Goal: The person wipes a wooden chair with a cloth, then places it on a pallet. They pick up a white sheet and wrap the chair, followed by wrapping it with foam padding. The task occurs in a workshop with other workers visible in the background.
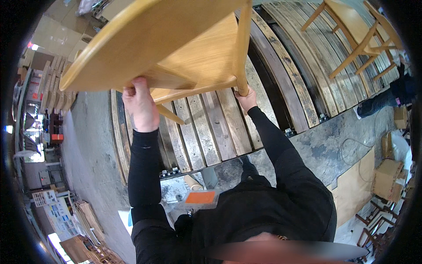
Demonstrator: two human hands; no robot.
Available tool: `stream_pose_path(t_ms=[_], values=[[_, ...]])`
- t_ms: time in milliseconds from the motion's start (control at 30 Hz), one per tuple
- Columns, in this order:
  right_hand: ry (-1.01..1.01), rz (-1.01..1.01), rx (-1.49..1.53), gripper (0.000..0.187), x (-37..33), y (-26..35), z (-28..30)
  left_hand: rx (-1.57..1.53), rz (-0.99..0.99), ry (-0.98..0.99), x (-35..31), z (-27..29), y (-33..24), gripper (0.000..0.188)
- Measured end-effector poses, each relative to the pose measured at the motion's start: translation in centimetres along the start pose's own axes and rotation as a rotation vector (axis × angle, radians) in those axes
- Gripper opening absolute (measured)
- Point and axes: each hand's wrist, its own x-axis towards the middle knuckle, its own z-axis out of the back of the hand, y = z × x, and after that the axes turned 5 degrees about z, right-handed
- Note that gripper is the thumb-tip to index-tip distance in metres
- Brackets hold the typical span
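Note:
A light wooden chair (206,53) stands or is held above a slatted wooden platform (211,127), its broad curved backrest (127,44) nearest to me. My left hand (143,110) is closed on the backrest's lower edge, thumb up on the near face and fingers hidden behind. Around a chair leg below the seat corner, my right hand (247,97) is wrapped. Another slim leg (170,114) slants down between my two hands. Whether all the legs touch the slats cannot be made out, because the backrest and seat cover part of the view.
Another wooden chair (356,26) is on the slats at the upper right. Beside it, at the right edge, is another person's leg (378,104). Cardboard boxes (389,176) lie on the floor at right. Stacked wooden parts (55,88) stand at left. Dark gaps run between the slats.

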Motion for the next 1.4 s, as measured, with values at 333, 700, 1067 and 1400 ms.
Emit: stream_pose_path(t_ms=[333,700,1067,1400], values=[[0.126,-0.162,-0.138,0.032,2.7,0.2,1.8,0.176,-0.173,-0.041,-4.7,-2.6,0.7,0.025],[0.137,-0.133,-0.394,0.031,2.2,0.4,-0.9,0.117,-0.052,-0.167,-1.5,-1.1,-1.4,0.018],[0.325,-0.276,-0.799,0.030,1.8,-1.5,1.2,0.590,0.060,-0.157,-6.3,-2.0,1.2,0.061],[1.280,-0.140,-1.059,0.042,-25.3,-2.9,2.2,0.917,0.876,-0.262,-57.3,19.2,4.7,0.035]])
